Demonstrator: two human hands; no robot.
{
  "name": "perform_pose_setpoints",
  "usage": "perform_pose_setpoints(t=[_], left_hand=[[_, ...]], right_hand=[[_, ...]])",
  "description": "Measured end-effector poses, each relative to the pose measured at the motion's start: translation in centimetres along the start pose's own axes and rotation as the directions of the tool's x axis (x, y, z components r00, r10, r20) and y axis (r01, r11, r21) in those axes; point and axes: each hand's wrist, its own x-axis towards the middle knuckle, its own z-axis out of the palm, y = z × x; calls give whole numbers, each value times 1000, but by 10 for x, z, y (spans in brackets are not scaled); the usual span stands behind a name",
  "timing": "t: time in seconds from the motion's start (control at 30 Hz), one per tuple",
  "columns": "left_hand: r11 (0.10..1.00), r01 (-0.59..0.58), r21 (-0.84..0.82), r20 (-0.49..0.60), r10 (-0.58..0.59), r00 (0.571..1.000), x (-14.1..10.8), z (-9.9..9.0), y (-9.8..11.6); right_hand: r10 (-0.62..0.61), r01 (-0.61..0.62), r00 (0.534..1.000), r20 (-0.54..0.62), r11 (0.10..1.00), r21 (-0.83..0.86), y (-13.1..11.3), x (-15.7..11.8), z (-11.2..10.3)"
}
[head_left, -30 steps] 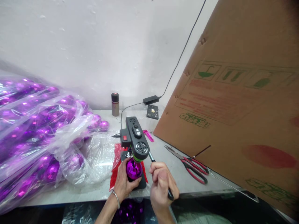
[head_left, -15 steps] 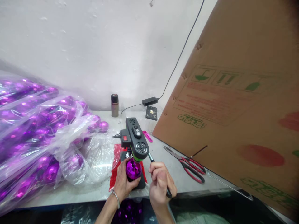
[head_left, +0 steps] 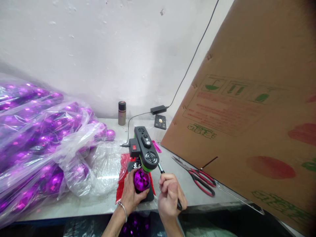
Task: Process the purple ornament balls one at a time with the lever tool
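Observation:
A shiny purple faceted ball [head_left: 141,180] is gripped in my left hand [head_left: 130,189], under the front end of a small black bench machine [head_left: 146,148] with a red switch. My right hand [head_left: 171,196] is closed around the black-handled lever [head_left: 179,204], whose metal rod [head_left: 161,168] runs up to the machine's right side. The machine's black base stands on a red cloth [head_left: 121,184]. The top of the ball sits close beneath the machine head; whether they touch I cannot tell.
Clear plastic bags of purple balls [head_left: 49,138] cover the left side. Scissors [head_left: 197,176] with red-and-black handles lie to the right, beside a large cardboard box [head_left: 237,115]. A bottle [head_left: 121,113], a power adapter [head_left: 158,109] and a black card-like item [head_left: 160,121] are by the wall.
The view has shifted slightly. Both hands keep their holds on the ball and the lever, with almost no other visible movement.

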Motion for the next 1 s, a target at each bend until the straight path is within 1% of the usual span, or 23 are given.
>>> perform_pose_setpoints(t=[0.13,0.27,0.37,0.43,0.53,0.6,0.67,0.73,0.8,0.83,0.87,0.9,0.97,1.0], left_hand=[[1000,6,-7,14,-6,1000,1,-1,4],[999,33,-17,52,-32,998,2,-3,7],[999,37,-11,62,-36,997,3,-5,11],[999,42,-5,75,-41,996,3,-7,13],[998,62,-11,99,-61,993,3,-9,16],[996,80,-27,109,-77,991,5,-10,18],[994,99,-55,107,-93,990,6,-10,17],[990,116,-81,65,-111,992,3,-11,14],[993,101,-66,-3,-101,995,-10,-16,7],[997,64,-37,-27,-65,998,-21,-19,2],[1000,8,7,-43,-7,999,-36,-23,-3],[996,-72,61,-35,74,997,-53,-27,-9],[959,-216,185,-25,224,974,-93,-32,-20],[932,-255,257,-21,269,963,-112,-34,-25]], right_hand=[[22,-22,999,-40,1000,3,-1,-3,3],[27,-27,999,-44,1000,8,-1,-10,5],[13,-12,999,-46,1000,19,4,-17,4],[-4,5,999,-40,1000,25,9,-22,1],[-10,10,1000,14,1000,18,13,-25,-7],[24,-25,998,53,1000,2,8,-19,-11],[87,-85,994,72,996,-27,-5,-4,-11],[158,-152,984,78,985,-75,-20,16,-5],[154,-148,985,71,986,-81,-33,34,3],[151,-145,986,69,986,-79,-38,40,6],[142,-137,987,69,988,-75,-41,43,8],[137,-131,988,72,989,-74,-41,44,8],[123,-116,989,82,990,-77,-38,38,5],[114,-107,989,91,991,-77,-34,34,3]])
